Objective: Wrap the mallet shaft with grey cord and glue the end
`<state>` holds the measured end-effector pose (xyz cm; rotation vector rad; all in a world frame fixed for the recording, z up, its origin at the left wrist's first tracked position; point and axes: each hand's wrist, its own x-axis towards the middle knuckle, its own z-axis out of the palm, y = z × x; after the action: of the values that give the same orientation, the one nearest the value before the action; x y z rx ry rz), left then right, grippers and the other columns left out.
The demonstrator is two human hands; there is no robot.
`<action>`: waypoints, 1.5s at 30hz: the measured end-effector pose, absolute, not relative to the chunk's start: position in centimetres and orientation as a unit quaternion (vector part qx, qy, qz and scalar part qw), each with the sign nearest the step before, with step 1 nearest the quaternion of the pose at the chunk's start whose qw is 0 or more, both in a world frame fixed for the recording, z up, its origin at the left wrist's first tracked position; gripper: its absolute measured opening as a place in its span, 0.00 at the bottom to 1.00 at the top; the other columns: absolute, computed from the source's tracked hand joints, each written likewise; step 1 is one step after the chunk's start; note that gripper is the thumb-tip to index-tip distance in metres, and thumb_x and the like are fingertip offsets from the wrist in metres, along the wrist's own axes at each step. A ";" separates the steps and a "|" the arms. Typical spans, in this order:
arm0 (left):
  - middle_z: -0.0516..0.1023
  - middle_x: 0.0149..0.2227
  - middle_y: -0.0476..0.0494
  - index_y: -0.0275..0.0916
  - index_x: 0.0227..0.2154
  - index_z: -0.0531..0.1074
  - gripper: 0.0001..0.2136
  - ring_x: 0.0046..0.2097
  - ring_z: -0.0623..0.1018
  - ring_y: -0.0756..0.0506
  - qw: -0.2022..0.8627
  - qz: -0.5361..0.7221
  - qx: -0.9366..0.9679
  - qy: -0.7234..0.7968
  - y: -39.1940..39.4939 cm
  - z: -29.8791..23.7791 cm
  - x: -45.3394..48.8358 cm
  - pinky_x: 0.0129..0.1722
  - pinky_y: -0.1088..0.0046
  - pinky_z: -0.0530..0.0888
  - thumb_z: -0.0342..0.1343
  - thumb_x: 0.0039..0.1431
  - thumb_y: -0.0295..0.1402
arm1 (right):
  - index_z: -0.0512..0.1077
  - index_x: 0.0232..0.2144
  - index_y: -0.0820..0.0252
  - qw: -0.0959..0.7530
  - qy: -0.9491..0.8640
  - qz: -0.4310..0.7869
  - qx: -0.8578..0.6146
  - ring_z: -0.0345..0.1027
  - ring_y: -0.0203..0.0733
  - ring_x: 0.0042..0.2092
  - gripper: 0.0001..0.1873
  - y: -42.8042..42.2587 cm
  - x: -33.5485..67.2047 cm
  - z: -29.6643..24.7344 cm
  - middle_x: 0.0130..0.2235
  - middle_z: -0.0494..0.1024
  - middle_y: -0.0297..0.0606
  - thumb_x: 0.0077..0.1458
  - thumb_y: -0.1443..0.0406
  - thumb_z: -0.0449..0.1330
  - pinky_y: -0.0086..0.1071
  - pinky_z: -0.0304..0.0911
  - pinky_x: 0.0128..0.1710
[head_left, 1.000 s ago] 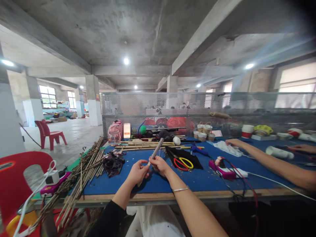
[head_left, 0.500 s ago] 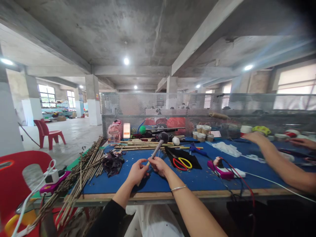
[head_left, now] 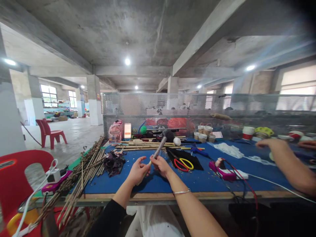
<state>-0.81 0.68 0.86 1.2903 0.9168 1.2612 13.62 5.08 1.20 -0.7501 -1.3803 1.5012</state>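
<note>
Both my hands meet over the middle of the blue table (head_left: 197, 181). My right hand (head_left: 161, 165) is closed round a grey-wrapped stick (head_left: 158, 150) that slants up and away and ends in a dark fuzzy head. My left hand (head_left: 138, 170) pinches the stick's pale lower end between thumb and fingers. Red and yellow scissors (head_left: 183, 163) lie on a black cloth just right of my hands. A dark purple scrap heap (head_left: 114, 163) lies to the left.
A bundle of thin dry twigs (head_left: 81, 174) hangs over the table's left edge. Bamboo sticks (head_left: 145, 144), a pink bottle (head_left: 114, 134) and small cups (head_left: 203, 133) line the far side. A pink glue gun (head_left: 222, 169) with cables is right. Another person's arm (head_left: 288, 164) reaches in from the right.
My hands and the stick stay nearly in place, the stick turned slightly. The other person's arm has pulled back from the white cloth toward the right.
</note>
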 end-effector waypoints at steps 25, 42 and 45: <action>0.68 0.24 0.55 0.35 0.51 0.60 0.32 0.21 0.67 0.56 0.456 0.549 0.576 0.399 0.9 0.2 -1.0 0.18 0.82 0.64 0.65 0.41 0.33 | 0.66 0.29 0.61 0.481 -0.548 0.607 -0.317 0.49 0.28 0.18 0.24 4.9 13.2 0.5 0.15 0.58 0.22 0.35 0.51 0.68 0.26 0.47 0.20; 0.69 0.21 0.55 0.32 0.56 0.55 0.37 0.20 0.69 0.54 0.490 0.539 0.570 0.380 0.6 0.5 -1.0 0.20 0.80 0.67 0.64 0.44 0.36 | 0.66 0.30 0.61 0.483 -0.549 0.620 -0.285 0.51 0.29 0.20 0.25 4.9 13.5 0.3 0.19 0.63 0.25 0.33 0.53 0.69 0.27 0.45 0.22; 0.74 0.25 0.48 0.32 0.60 0.47 0.39 0.23 0.73 0.51 0.564 0.492 0.555 0.362 0.1 1.0 -1.0 0.22 0.78 0.68 0.60 0.50 0.40 | 0.65 0.28 0.61 0.467 -0.561 0.622 -0.285 0.54 0.30 0.20 0.23 4.9 13.5 0.2 0.18 0.65 0.26 0.35 0.53 0.68 0.27 0.46 0.23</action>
<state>-1.04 0.10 0.99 1.3068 0.8521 1.1582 13.49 4.92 0.25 -0.6995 -1.3767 1.5253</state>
